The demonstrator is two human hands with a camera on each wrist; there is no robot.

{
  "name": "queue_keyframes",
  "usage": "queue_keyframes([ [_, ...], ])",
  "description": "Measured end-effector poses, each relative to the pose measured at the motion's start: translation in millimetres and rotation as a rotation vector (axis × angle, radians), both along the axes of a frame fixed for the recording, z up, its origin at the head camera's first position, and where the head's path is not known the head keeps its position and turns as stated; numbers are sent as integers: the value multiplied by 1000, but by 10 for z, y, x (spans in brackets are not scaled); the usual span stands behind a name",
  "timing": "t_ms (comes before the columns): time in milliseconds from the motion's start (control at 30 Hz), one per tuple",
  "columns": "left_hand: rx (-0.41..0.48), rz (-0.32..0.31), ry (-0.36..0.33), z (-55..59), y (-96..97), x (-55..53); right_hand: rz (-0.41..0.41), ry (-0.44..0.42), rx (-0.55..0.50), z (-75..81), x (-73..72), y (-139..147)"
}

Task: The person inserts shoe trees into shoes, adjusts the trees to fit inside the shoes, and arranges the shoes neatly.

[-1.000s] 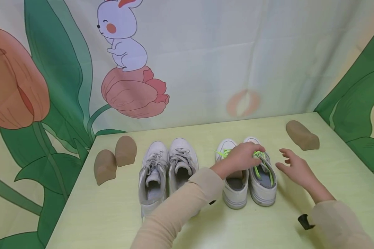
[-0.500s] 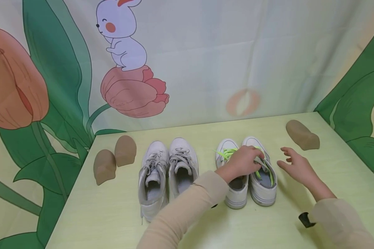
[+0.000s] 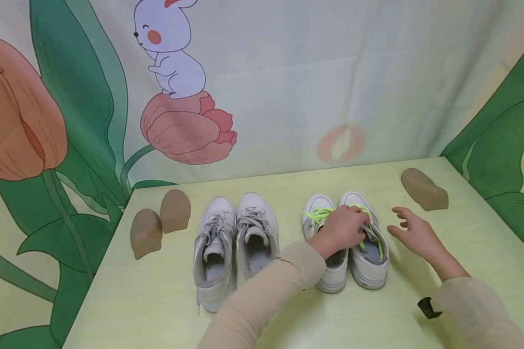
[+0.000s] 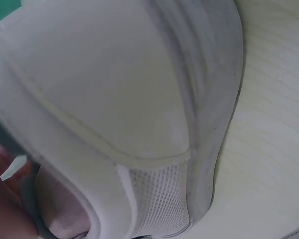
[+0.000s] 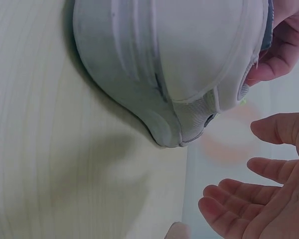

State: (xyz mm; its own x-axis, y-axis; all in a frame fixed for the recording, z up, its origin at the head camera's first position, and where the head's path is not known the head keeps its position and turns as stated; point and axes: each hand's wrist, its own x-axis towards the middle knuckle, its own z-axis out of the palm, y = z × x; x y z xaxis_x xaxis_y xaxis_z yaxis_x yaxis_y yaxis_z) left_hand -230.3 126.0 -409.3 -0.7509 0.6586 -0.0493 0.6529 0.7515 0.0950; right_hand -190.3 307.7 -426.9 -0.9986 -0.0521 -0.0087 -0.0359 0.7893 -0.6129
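My left hand [image 3: 342, 225] reaches across a pair of white sneakers with neon green laces. Its curled fingers pinch the grey tongue [image 3: 367, 226] of the pair's right sneaker [image 3: 369, 272]. The left sneaker [image 3: 332, 281] of this pair is partly covered by that hand and wrist. In the left wrist view, a brownish rounded form [image 4: 62, 204] shows inside the shoe opening. My right hand [image 3: 417, 236] hovers just right of the right sneaker, fingers loosely spread and touching nothing. The right wrist view shows its palm [image 5: 279, 199] apart from the shoe.
Another pair of white sneakers with grey laces [image 3: 216, 223] stands to the left, partly behind the left sleeve [image 3: 266, 295]. Two brown shoe inserts [image 3: 146, 233] lie at the far left of the pale table [image 3: 126, 300]. One more insert [image 3: 424, 189] lies at the back right.
My left hand has shifted slightly right and toward me, its fingers moving from the laces' top down to the tongue. The right hand has hardly moved.
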Motion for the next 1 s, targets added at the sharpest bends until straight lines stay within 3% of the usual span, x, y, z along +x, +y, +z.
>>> queue_keyframes([
  [200, -75, 34, 95, -57, 50, 21, 4, 9, 6, -12, -20, 12],
  [400, -92, 58, 145, -78, 73, 36, 14, 12, 23, -5, -48, 28],
  [733, 0, 107, 144, -99, 71, 33, 20, 56, 52, 41, -112, 118],
  [1000, 118, 178, 86, -123, 85, -5, -5, 107, 58, 51, -185, 239],
])
